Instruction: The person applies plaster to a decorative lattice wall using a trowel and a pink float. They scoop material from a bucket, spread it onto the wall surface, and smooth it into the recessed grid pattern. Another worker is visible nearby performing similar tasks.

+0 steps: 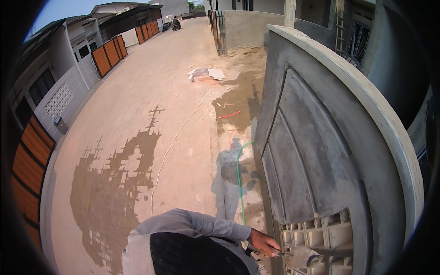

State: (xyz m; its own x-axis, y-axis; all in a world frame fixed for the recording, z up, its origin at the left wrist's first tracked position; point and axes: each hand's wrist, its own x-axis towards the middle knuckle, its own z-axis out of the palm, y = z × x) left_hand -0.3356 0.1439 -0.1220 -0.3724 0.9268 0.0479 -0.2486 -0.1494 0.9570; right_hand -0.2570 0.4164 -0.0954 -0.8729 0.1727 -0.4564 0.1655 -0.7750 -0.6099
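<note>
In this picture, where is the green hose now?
In the head view, the green hose runs along the ground right of centre, across a shadow, just left of the grey wall.

sunlit paved street [151,68] | left: orange-slatted gates [109,54] | upper right: window [358,40], apparently barred

The trowel [300,257] had a broad grey-tan blade, rounded in outline, and a thin shank that ran back to the hand [264,242], whose fingers curled around its handle. The blade pointed right and lay in front of the block [338,236], covering part of it; whether the two touched could not be told. The block was pale cream, an openwork grid of squarish cells, set upright in an opening low in the grey wall [298,160].
</note>
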